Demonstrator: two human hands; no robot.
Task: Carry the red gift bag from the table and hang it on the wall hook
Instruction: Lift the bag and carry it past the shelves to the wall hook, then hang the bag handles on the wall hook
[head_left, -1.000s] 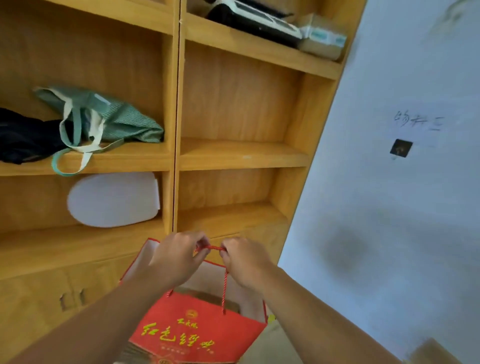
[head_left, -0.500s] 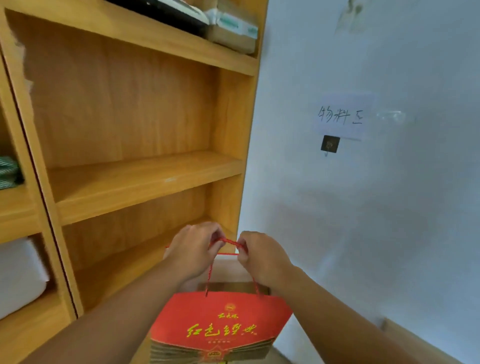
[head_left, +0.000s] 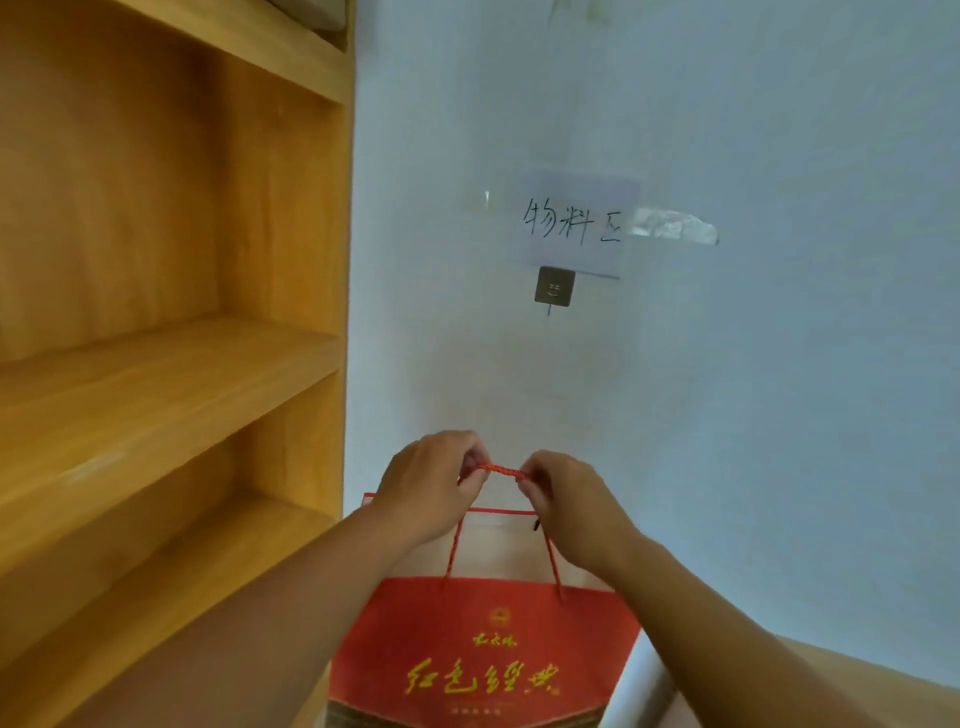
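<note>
The red gift bag (head_left: 483, 654) with gold lettering hangs low in the middle of the view, held by its red rope handle (head_left: 500, 470). My left hand (head_left: 431, 483) and my right hand (head_left: 569, 506) each pinch one end of the handle's top, stretching a short span of cord between them. The wall hook (head_left: 554, 287), a small square metal plate, is fixed on the pale wall straight above the hands, a good distance higher. Nothing hangs on it.
A paper label (head_left: 571, 223) with handwritten characters is taped just above the hook, with a strip of tape (head_left: 675, 228) at its right. A wooden shelf unit (head_left: 171, 364) fills the left side, its edge close to the bag.
The view has swung right and closer to the wall, so the hook now sits above the hands. Both hands keep their hold on the handle.
</note>
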